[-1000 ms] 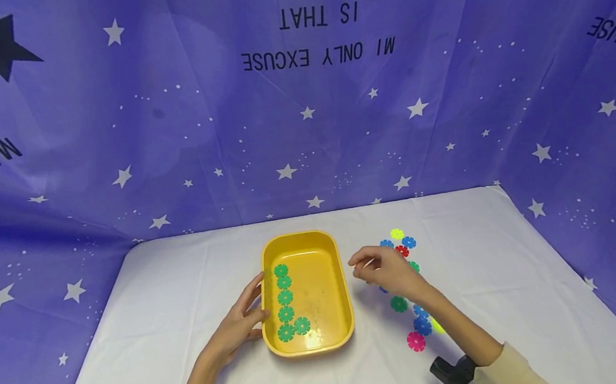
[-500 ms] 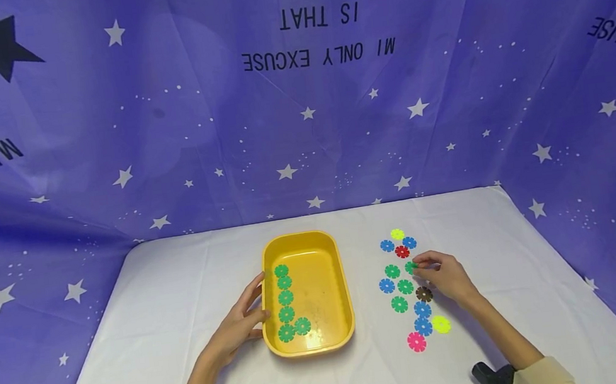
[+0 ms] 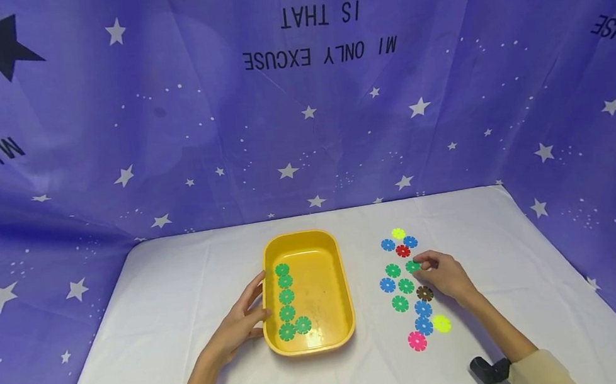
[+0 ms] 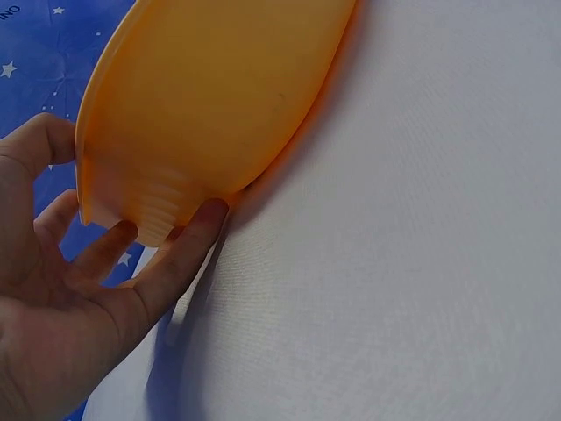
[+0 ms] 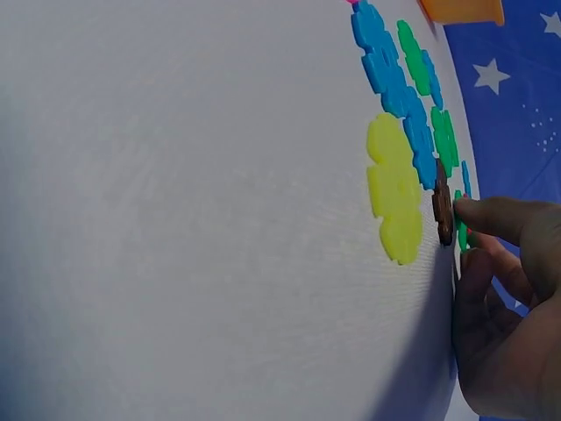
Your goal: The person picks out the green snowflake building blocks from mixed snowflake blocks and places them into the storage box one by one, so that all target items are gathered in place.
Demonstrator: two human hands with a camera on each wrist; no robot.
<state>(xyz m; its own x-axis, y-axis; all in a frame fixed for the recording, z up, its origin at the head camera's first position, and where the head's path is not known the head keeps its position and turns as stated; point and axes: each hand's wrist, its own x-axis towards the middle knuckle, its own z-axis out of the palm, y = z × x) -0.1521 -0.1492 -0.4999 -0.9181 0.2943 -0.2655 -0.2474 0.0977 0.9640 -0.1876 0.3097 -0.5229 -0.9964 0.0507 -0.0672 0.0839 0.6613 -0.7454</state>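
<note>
Gripping yellow tray (image 3: pixel 324 298): left hand (image 3: pixel 238 326). Right hand (image 3: pixel 447 276) at green disc (image 3: pixel 411 266), pinch unclear. Tray discs (image 3: pixel 286 296): head view only.

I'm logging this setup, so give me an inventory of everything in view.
Tray: 1, yellow, centre
Tray discs: 6, green, inside, toward left
Loose discs: 14 (4 green, 5 blue, 2 yellow, 1 red, 1 brown, 1 pink), right of tray
Tablecloth: 1, white, beneath tray
Backdrop: 1, purple with stars and lettering, behind
Devices: 2, black, near side
Sleeves: 2, cream, near side
Left grip: 1, bare, holding tray
Right grip: 1, bare, at a loose green disc
</note>
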